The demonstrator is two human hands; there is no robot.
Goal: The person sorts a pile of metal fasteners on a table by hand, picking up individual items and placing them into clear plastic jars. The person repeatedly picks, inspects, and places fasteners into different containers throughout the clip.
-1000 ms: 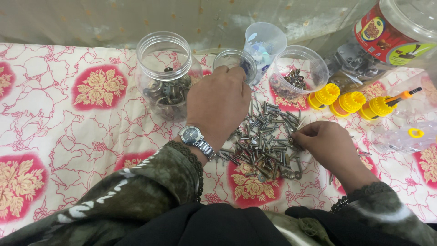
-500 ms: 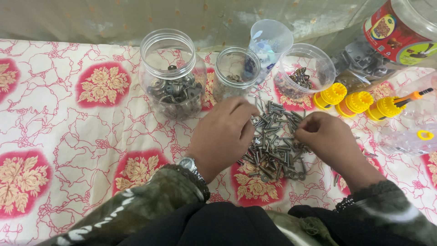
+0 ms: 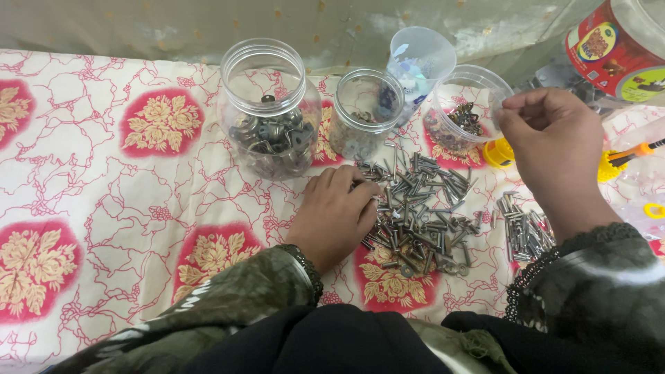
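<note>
A loose pile of silver screws and bolts (image 3: 422, 208) lies on the flowered cloth. My left hand (image 3: 339, 211) rests palm down on the pile's left edge, fingers curled onto the screws. My right hand (image 3: 554, 149) is raised at the right, its thumb and forefinger pinched together beside the rim of a shallow clear bowl (image 3: 478, 79) that holds small dark parts. Whether anything sits in the pinch is hidden. A smaller, sorted heap of screws (image 3: 523, 232) lies under my right wrist.
Behind the pile stand a large clear jar (image 3: 267, 111) of dark washers, a small clear jar (image 3: 364, 118) and a plastic cup (image 3: 419, 66). Yellow caps (image 3: 497, 154), an orange-handled tool (image 3: 634, 151) and a red-labelled tub (image 3: 616, 48) crowd the right.
My right hand has lifted off the pile and gone up and right to the bowl. My left hand came back from the small jar to the pile's left edge.
</note>
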